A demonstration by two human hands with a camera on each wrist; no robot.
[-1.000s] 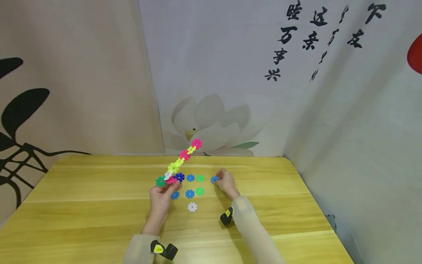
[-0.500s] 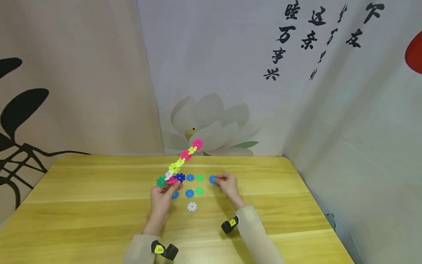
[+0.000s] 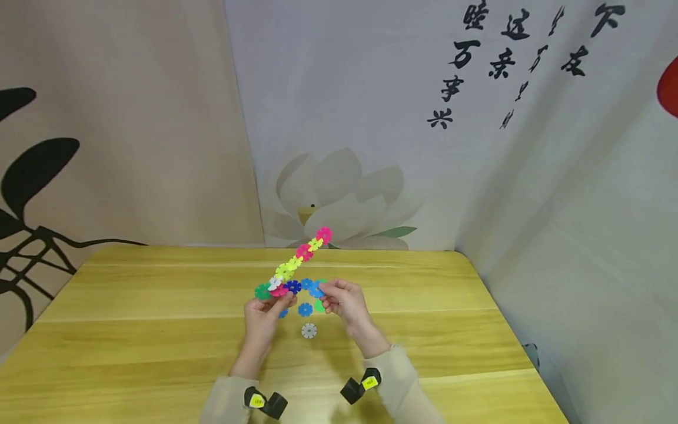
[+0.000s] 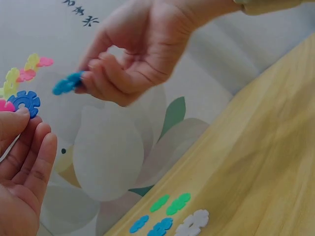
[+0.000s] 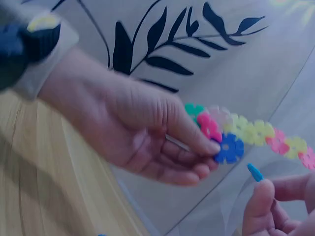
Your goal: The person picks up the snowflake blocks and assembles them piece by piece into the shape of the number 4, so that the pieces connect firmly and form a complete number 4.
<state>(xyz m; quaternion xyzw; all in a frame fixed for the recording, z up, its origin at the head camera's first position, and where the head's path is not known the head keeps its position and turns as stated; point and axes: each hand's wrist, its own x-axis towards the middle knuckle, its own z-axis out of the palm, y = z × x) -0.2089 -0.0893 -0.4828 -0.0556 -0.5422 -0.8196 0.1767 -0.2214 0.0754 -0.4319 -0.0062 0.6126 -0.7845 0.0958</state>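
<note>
My left hand (image 3: 261, 327) holds up a chain of interlocking snowflake discs (image 3: 284, 271), its thumb and fingers pinching the chain's lower end. Green, white, pink, yellow and dark blue discs make up the chain, which slants up to the right. The dark blue disc (image 5: 229, 148) sticks out just beyond the left thumb. Between its thumb and fingertips my right hand (image 3: 349, 306) pinches a light blue snowflake disc (image 4: 67, 83). In the left wrist view, a small gap separates that disc from the dark blue one. The right wrist view shows it edge-on.
Below the hands, several loose discs lie on the wooden table (image 3: 159, 341): a white disc (image 3: 309, 330), blue discs (image 3: 305, 309) and green discs (image 4: 178, 203). Behind the table's far edge hangs a printed curtain (image 3: 344, 106).
My right hand has moved left with the light blue disc, from beside the loose discs to near the chain's dark blue disc. The left hand and chain have hardly moved.
</note>
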